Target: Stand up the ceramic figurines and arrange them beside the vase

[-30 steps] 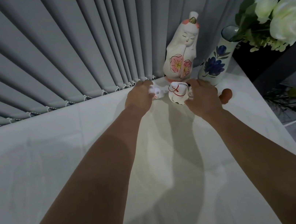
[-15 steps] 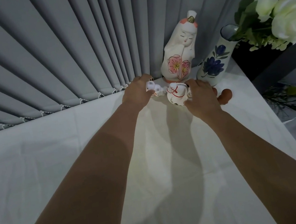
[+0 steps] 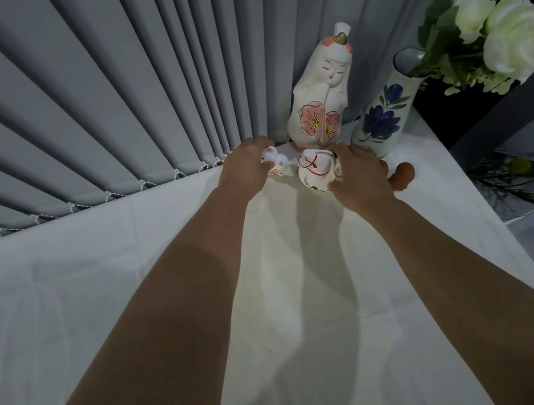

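My left hand is curled around a small white figurine, fingers closed on its left side; its rounded top pokes out past my knuckles, and red marks show low on it. My right hand grips a round white figurine with a red cord painted across it, fingers wrapped over its right side. The two little figures sit close together between my hands, on the white cloth; I cannot tell whether either one is lifted clear of the cloth or resting on it.

Just behind them a tall doll stands upright, white with pink flowers on its front and a pointed cap. Right of the doll, just beside it, is the vase, painted with blue flowers and leaning a little to the right in this wide view, with white roses spilling from its mouth. A small brown piece lies on the cloth just past my right hand, partly hidden by it. Grey vertical blinds hang along the far edge of the table.
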The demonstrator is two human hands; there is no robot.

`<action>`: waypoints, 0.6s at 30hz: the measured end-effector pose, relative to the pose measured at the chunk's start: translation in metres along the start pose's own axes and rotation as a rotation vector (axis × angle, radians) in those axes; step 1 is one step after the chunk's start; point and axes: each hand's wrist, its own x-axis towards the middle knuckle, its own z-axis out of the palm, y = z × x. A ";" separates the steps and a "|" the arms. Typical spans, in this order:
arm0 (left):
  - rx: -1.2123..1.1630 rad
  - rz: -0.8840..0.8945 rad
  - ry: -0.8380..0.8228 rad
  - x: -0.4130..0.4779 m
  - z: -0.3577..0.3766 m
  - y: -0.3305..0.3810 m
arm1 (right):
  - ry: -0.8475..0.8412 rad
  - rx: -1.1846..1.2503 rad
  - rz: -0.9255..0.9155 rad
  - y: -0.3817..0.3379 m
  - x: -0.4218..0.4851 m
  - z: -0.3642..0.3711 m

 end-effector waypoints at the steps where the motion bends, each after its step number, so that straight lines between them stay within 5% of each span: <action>1: 0.000 -0.007 0.001 0.000 0.000 0.001 | -0.004 -0.007 0.000 0.000 0.000 0.000; 18: 0.008 -0.053 -0.024 -0.005 -0.001 0.003 | -0.001 0.012 0.004 -0.002 -0.003 -0.005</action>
